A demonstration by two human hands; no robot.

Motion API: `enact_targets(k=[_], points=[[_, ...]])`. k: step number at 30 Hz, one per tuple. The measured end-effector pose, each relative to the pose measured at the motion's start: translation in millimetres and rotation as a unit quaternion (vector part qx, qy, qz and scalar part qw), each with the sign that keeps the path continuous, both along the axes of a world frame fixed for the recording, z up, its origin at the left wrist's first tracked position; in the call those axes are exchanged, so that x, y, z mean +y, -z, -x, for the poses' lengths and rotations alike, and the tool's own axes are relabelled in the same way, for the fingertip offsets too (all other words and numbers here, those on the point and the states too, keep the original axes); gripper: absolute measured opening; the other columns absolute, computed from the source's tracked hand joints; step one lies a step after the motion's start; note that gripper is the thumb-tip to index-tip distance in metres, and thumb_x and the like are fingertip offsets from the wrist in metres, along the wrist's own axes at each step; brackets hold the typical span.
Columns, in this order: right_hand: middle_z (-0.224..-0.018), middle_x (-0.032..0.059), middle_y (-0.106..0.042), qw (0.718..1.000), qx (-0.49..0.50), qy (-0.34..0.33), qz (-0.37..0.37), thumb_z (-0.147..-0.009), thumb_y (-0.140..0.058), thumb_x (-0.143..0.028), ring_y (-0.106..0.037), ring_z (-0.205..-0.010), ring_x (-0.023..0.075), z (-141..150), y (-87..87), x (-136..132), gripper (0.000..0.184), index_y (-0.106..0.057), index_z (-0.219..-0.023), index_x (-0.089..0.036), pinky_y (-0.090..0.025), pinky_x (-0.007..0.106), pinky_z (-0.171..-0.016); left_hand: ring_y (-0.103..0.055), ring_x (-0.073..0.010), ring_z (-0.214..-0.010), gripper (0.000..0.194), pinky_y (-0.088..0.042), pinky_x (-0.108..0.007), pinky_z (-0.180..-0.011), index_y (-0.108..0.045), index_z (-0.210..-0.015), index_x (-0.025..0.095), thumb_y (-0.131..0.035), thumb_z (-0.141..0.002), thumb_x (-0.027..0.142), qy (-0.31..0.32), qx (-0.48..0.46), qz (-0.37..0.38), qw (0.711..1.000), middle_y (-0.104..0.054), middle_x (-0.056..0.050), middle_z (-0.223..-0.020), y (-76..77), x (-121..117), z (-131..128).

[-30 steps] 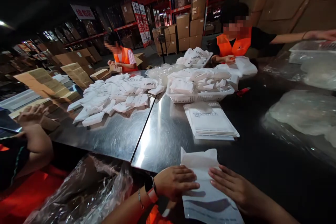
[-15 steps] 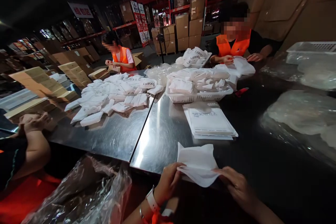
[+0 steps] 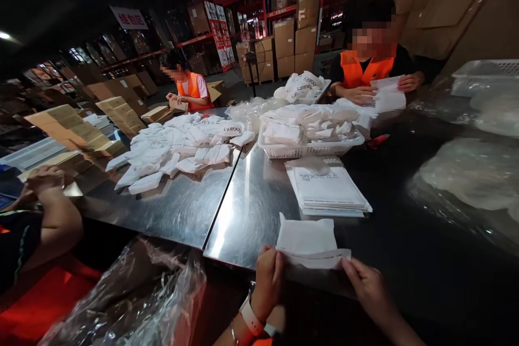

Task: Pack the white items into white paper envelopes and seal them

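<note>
A white pouch (image 3: 307,237) lies at the front edge of the metal table, its near end folded into a flap. My left hand (image 3: 268,275) pinches the flap's left corner, thumb pressed against the fingers. At the flap's right corner, my right hand (image 3: 365,282) grips it between thumb and fingers. The flap is stretched between both hands. Just beyond the pouch is a stack of flat white printed bags (image 3: 330,186).
A white basket (image 3: 310,150) heaped with packed pouches stands behind the stack. Left of it spreads a pile of white pouches (image 3: 178,146). Clear plastic bags (image 3: 466,178) lie at right; another plastic bag (image 3: 133,292) hangs below the front edge. Several co-workers sit around the table.
The pouch's near end, loose and bulging before, is now folded over into a straight band. My left hand has turned more upright. The co-worker across at right has raised a white bag.
</note>
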State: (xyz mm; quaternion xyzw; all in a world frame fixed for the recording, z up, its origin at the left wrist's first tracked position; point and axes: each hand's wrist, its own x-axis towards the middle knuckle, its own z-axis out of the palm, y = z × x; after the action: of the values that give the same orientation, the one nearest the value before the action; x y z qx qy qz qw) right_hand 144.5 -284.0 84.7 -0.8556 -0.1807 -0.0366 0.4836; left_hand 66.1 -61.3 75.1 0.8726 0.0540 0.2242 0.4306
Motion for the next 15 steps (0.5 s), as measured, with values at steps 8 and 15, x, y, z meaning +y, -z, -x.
enact_targets(k=[8, 15], points=[[-0.041, 0.0002, -0.047, 0.992, -0.026, 0.119, 0.022, -0.087, -0.025, -0.076, -0.047, -0.039, 0.0150, 3.9, -2.8, 16.1, 0.065, -0.047, -0.052, -0.025, -0.037, 0.026, -0.039, -0.056, -0.0202, -0.057, 0.055, -0.043, -0.033, -0.053, -0.045, -0.067, 0.025, -0.014, -0.099, 0.057, -0.107, 0.042, 0.018, 0.993, -0.058, -0.004, -0.061, 4.9, -15.3, -12.7], [-0.048, 0.0080, -0.060, 0.978, -0.102, 0.142, 0.114, -0.095, -0.020, -0.060, -0.056, -0.040, 0.0213, -2.5, 14.5, 18.7, 0.062, -0.053, -0.055, -0.027, -0.034, 0.032, -0.043, -0.058, -0.0232, -0.057, 0.061, -0.041, -0.035, -0.052, -0.051, -0.071, 0.025, -0.008, -0.098, 0.059, -0.127, 0.072, -0.027, 0.989, -0.061, -0.007, -0.063, 0.7, -13.4, -13.6]])
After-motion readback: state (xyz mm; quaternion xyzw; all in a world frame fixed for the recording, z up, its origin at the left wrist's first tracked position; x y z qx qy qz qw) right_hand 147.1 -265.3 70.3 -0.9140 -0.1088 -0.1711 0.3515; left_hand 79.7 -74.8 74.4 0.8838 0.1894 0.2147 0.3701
